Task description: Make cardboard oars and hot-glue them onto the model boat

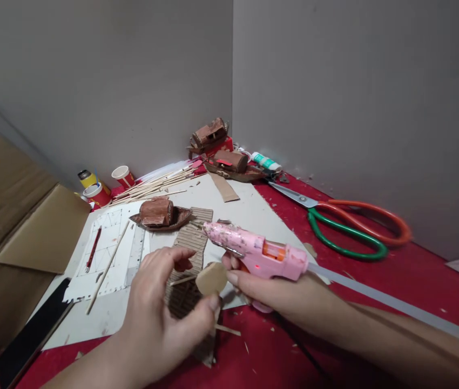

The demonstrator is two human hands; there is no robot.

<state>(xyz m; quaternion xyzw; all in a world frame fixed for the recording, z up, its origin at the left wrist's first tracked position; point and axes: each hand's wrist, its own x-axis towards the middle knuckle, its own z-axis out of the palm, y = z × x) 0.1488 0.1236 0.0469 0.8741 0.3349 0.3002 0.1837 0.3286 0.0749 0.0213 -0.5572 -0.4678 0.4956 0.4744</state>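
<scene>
My left hand [159, 305] is open, thumb and fingers spread around a small rounded cardboard piece [211, 279]. The thumb tip is at the lower edge of that piece; whether it presses on it I cannot tell. My right hand [260, 286] is closed round the handle of a pink glue gun [249, 246], whose nozzle points left, above the cardboard piece. A long glue stick [375, 292] juts from the gun's back. Below the hands lie a dark slatted piece [183, 299] and strips of corrugated cardboard [189, 237], partly hidden. A small brown model boat [159, 212] sits just beyond.
Large scissors [346, 229] with orange and green handles lie at right. Two more model boats [233, 165] stand at the back, near thin wooden sticks [152, 183] and paper cups [122, 175]. A drawing sheet [100, 248], a phone [33, 335] and a cardboard box [14, 232] are at left.
</scene>
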